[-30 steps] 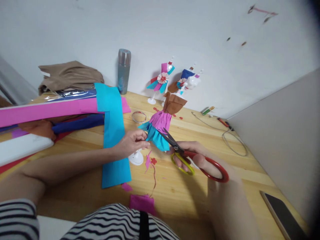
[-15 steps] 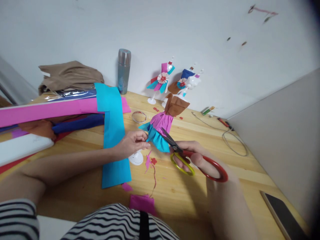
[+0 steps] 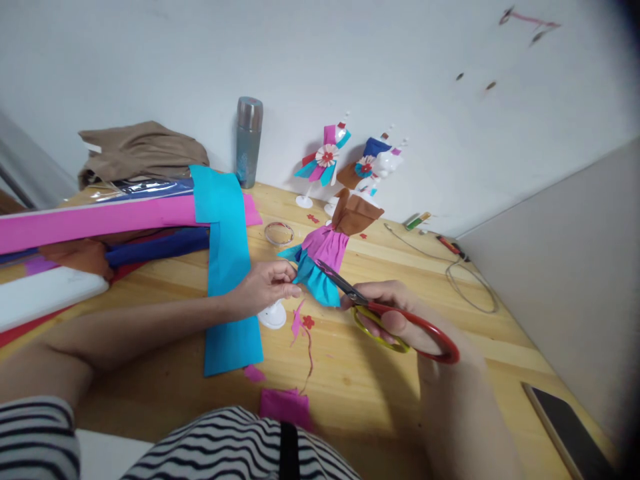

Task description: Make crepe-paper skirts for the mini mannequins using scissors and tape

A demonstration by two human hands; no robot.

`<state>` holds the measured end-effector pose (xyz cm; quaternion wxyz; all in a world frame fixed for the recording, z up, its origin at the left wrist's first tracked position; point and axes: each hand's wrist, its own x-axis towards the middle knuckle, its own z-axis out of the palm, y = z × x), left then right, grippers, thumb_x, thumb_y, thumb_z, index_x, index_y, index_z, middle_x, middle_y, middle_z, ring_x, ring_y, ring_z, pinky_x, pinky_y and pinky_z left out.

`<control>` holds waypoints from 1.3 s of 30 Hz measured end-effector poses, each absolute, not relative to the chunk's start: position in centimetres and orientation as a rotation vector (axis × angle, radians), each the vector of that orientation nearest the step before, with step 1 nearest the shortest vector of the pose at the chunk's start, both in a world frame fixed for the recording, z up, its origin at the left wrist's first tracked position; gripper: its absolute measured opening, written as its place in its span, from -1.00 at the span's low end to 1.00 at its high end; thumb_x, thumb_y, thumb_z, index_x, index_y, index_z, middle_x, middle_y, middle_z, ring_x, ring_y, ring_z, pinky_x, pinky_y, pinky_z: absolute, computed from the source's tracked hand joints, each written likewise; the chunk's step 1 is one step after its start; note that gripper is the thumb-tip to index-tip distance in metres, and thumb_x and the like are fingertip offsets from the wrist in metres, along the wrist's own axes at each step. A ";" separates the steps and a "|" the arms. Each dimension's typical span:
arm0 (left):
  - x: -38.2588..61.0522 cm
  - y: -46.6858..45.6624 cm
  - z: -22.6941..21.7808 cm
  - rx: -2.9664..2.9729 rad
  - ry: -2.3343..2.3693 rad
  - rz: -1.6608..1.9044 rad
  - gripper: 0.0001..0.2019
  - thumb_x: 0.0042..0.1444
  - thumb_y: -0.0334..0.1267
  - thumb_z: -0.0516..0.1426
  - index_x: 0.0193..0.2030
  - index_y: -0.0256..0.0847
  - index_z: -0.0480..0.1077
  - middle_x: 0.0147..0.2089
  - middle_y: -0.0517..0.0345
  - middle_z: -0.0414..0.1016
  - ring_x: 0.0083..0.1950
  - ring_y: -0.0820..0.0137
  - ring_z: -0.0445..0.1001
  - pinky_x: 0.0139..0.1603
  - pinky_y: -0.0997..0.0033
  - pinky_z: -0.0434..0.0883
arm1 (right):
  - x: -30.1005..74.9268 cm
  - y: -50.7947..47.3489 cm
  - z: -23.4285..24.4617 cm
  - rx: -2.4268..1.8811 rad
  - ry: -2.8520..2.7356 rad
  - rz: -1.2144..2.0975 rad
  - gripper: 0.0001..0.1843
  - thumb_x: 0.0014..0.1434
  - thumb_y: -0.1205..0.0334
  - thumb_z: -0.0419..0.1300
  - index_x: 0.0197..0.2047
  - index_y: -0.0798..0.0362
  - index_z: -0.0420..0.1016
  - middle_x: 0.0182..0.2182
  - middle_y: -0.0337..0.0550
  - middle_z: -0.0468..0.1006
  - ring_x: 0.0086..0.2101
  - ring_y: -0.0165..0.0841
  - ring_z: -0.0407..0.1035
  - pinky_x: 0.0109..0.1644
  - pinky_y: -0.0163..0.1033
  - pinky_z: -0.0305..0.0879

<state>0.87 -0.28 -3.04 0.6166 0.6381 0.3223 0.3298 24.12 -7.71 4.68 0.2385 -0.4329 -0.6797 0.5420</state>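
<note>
My right hand [image 3: 395, 313] grips scissors [image 3: 356, 297] with one red and one yellow handle loop. Their dark blades lie close together across the hem of a doll-like figure's paper skirt, where pink meets turquoise. The figure has a brown paper top [image 3: 355, 212], a pink layer [image 3: 327, 247] and a pleated turquoise layer [image 3: 317, 283]. My left hand [image 3: 275, 280] pinches the left edge of the turquoise layer. A white round base [image 3: 273, 316] shows partly below that hand.
A turquoise paper strip [image 3: 233, 280] lies under my left forearm, over stacked coloured paper. Behind stand a steel flask [image 3: 249, 143] and several dressed figures [image 3: 327, 155]. Pink scraps [image 3: 285, 407] and a red flower [image 3: 308, 323] lie in front; a phone [image 3: 565, 427] at right.
The scissors' handles have come closer together and the blades have closed along the hem. My left hand stays in place, still holding the turquoise edge.
</note>
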 end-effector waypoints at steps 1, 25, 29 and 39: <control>0.9 -0.3 -3.0 1.470 0.747 0.758 -0.72 -0.09 -0.23 0.23 -0.54 -0.25 0.18 -0.56 0.34 0.19 -0.54 0.61 0.18 -0.54 0.59 0.12 | 24.2 -7.7 4.6 -1.170 -1.856 1.490 -0.21 -0.01 -0.43 0.08 -0.16 0.21 0.48 -0.65 -0.35 0.20 -0.71 -0.57 0.01 -0.72 -0.43 -0.09; 0.8 0.2 -4.4 1.628 0.710 0.900 -0.77 -0.02 -0.24 0.22 -0.48 -0.26 0.23 -0.46 0.30 0.20 -0.42 0.57 0.19 -0.40 0.54 0.20 | 24.1 -8.1 5.4 -1.294 -1.827 1.578 -0.55 -0.01 0.00 0.16 -0.16 0.19 0.42 -0.48 -0.17 0.37 -0.54 -0.43 0.21 -0.55 -0.35 0.14; 0.8 0.2 -4.5 1.687 0.725 0.945 -0.80 0.01 -0.27 0.21 -0.47 -0.26 0.25 -0.44 0.29 0.24 -0.38 0.55 0.22 -0.33 0.51 0.24 | 23.9 -8.0 5.6 -1.278 -1.865 1.559 -0.60 0.00 0.07 0.12 -0.16 0.19 0.41 -0.48 -0.17 0.37 -0.54 -0.43 0.22 -0.54 -0.35 0.15; 0.7 0.0 -4.0 1.735 0.771 0.965 -0.81 0.03 -0.25 0.20 -0.46 -0.26 0.28 -0.45 0.28 0.27 -0.40 0.55 0.22 -0.36 0.51 0.21 | 24.5 -8.2 5.0 -1.322 -1.981 1.417 -0.42 0.14 -0.20 0.06 -0.08 0.17 0.44 -0.53 -0.21 0.33 -0.55 -0.44 0.19 -0.55 -0.35 0.14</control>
